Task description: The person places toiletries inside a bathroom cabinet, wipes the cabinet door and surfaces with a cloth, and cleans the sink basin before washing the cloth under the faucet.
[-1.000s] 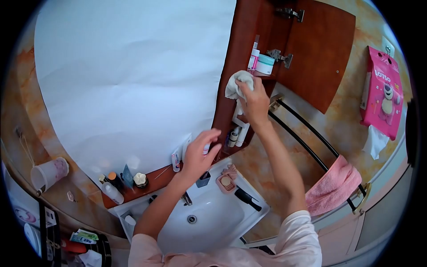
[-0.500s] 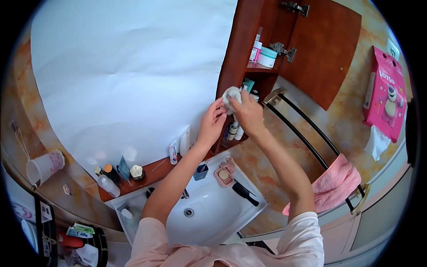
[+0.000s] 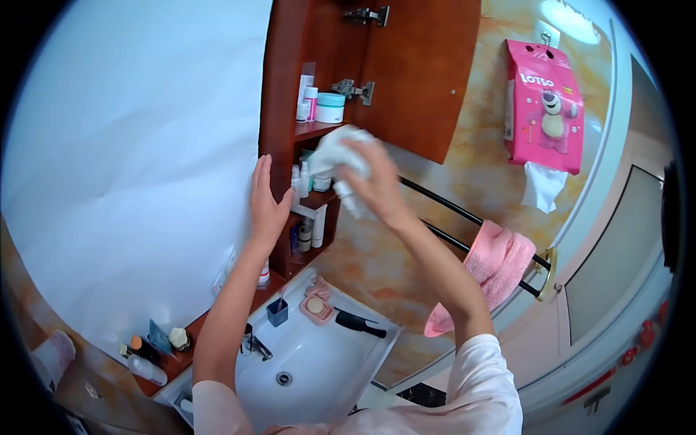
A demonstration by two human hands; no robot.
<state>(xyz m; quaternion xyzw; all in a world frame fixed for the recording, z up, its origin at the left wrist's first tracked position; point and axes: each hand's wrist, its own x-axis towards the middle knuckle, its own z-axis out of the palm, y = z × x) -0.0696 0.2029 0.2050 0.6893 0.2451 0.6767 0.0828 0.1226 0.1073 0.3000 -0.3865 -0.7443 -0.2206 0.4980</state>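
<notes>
My right hand point(image 3: 375, 183) grips a crumpled white cloth point(image 3: 339, 148), slightly blurred, in front of the open shelves of the wooden cabinet point(image 3: 281, 109). Part of the cloth hangs below the fingers. With fingers stretched out, my left hand point(image 3: 270, 210) rests at the cabinet's left edge, beside the large white sheet point(image 3: 138, 145). Behind the cloth, small bottles point(image 3: 300, 180) and a jar point(image 3: 321, 183) stand on the middle shelf, partly hidden. A teal-lidded jar point(image 3: 330, 109) and a pink-and-white bottle point(image 3: 311, 105) are on the shelf above.
The cabinet door point(image 3: 424, 80) hangs open at the right. Below are the sink point(image 3: 326, 377), a soap dish point(image 3: 317, 308) and a black comb point(image 3: 360, 324). A pink towel point(image 3: 493, 268) drapes over the black rail point(image 3: 442, 199). A pink tissue pack point(image 3: 547, 109) hangs on the wall.
The view has turned right. My hands, together at the cloth before, are now apart: the right has carried the cloth to the shelves, while the left has let go and opened flat.
</notes>
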